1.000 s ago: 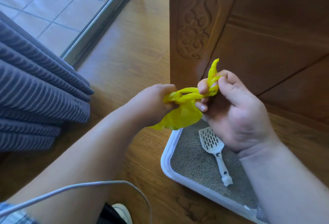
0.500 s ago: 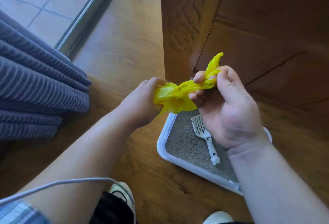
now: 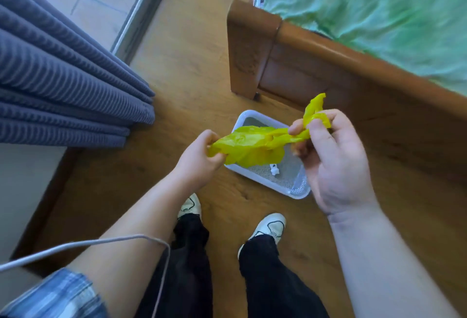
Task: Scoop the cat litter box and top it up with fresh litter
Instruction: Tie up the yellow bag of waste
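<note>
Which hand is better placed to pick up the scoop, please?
Probably the right hand: it pinches only the twisted end of the yellow bag above the litter box; the left hand grips its bulk.

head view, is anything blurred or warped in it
Head view: the green bedspread is smeared by motion blur; head view: the wooden bed frame bows from wide-angle distortion; head view: the yellow plastic bag is fairly sharp, in soft daylight.
</note>
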Demonstrator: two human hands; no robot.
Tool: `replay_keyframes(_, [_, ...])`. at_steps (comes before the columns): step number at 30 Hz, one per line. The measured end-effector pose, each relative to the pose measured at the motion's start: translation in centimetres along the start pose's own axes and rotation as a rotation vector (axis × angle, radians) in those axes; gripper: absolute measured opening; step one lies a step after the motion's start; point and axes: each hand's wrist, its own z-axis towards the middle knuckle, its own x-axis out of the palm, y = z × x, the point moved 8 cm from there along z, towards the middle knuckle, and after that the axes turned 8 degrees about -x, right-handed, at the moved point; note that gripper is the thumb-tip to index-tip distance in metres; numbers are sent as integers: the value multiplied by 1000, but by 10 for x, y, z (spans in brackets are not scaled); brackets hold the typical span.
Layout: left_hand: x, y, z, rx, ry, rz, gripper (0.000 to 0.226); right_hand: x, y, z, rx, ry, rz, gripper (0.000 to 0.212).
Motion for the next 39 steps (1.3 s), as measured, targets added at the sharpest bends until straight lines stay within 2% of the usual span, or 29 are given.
replay_keyframes(1, [-11, -17, -23, -5, 18, -19, 15, 3, 32, -7, -32, 0, -89, 9])
replay_keyframes(6, [-62, -110, -117, 78, 99, 16, 14, 18, 174, -43, -109, 25, -398, 37])
replay_keyframes(10, [-99, -175, -173, 156, 115, 22, 14, 25, 278, -67, -216, 0, -509, 13])
replay_keyframes(15, [-132, -265, -241, 359, 202, 48, 10, 29, 401, -115, -365, -123, -555, 18])
replay_keyframes(20, [-141, -360, -309, 638, 301, 143, 14, 8, 500, -183, -535, -328, -608, 12])
replay_keyframes(24, [-120, -424, -364, 826, 413, 278, 12, -29, 552, -243, -628, -529, -627, 12])
replay_keyframes(28, [-84, -470, -418, 950, 507, 298, 14, -72, 590, -308, -696, -732, -651, 12])
replay_keyframes(31, [-44, -500, -468, 1054, 552, 335, 9, -105, 616, -362, -752, -854, -668, 14])
replay_keyframes(34, [2, -524, -521, 1116, 624, 333, 16, -147, 634, -414, -770, -978, -699, 14])
replay_keyframes(39, [95, -556, -605, 1219, 705, 347, 15, -233, 650, -498, -797, -1129, -638, 10])
